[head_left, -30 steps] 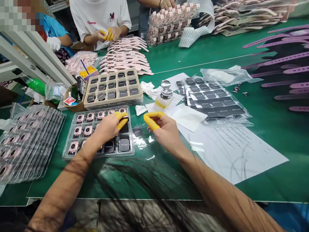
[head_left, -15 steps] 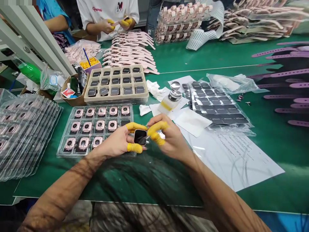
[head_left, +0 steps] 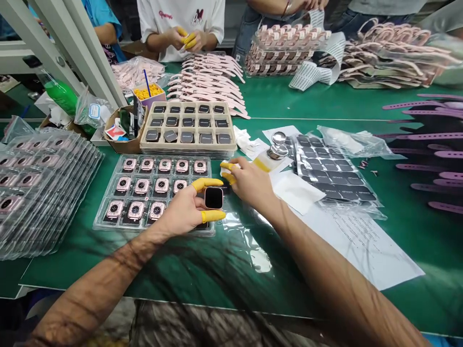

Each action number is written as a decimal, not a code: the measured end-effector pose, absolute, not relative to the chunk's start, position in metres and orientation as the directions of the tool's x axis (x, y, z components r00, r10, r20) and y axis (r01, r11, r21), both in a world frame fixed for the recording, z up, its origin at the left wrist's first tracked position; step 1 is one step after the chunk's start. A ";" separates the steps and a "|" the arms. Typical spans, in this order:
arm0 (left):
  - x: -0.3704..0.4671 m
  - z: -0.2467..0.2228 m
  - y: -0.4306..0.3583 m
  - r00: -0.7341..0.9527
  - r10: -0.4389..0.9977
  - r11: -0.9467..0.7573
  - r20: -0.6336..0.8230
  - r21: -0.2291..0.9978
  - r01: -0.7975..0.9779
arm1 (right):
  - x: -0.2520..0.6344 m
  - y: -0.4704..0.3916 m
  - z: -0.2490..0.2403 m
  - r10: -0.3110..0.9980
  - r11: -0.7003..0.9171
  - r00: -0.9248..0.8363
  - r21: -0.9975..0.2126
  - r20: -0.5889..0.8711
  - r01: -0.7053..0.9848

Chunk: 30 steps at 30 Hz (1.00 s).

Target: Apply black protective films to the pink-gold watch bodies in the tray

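My left hand, with yellow finger cots on thumb and finger, grips a smartwatch case by its edges, the dark screen facing up at me. To its right, my right hand, also in yellow finger cots, closes its fingertips on a crumpled white wipe at the table. A small black piece lies just under those fingers, partly hidden. Left of my hands sits a clear plastic tray of pink watch cases, sensor backs up. My left hand covers its right-hand corner.
A beige tray of black-covered squares stands behind. Stacked clear trays rise at left. A pump bottle, papers and bagged black stickers lie right. Purple straps are at far right; a co-worker works opposite.
My right hand has moved away from the watch case, up to the white wipe. The left hand still holds the case, its screen now squarely upward. The view has shifted slightly.
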<state>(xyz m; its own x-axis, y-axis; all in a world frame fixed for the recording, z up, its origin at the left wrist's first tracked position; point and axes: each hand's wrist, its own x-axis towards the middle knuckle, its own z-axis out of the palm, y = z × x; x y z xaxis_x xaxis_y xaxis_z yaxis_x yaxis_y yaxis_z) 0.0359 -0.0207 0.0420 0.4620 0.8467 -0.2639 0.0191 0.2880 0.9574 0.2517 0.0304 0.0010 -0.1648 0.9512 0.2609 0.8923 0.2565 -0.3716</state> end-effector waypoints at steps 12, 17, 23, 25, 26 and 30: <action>0.035 0.027 -0.020 0.330 0.933 0.061 -0.147 0.965 0.257 | 0.234 -0.027 0.025 0.784 0.620 -0.308 -0.649 0.540 0.442; 0.038 0.029 -0.021 0.321 0.931 0.079 -0.176 0.953 0.291 | 0.224 -0.027 0.020 0.820 0.563 -0.241 -0.655 0.519 0.504; 0.041 0.030 -0.025 0.285 0.932 0.179 -0.225 0.968 0.178 | 0.234 -0.015 0.022 0.918 0.321 0.015 -0.767 0.396 0.555; 0.040 0.029 -0.025 0.250 0.949 0.164 -0.191 0.978 0.126 | 0.244 -0.006 0.018 0.905 0.219 0.128 -0.703 0.406 0.677; 0.040 0.028 -0.024 0.237 0.956 0.147 -0.174 0.981 0.128 | 0.248 -0.002 0.015 0.898 0.186 0.144 -0.656 0.416 0.732; 0.037 0.028 -0.020 0.201 0.962 0.168 -0.187 0.980 0.108 | 0.254 0.004 -0.005 0.943 0.124 0.062 -0.519 0.326 0.846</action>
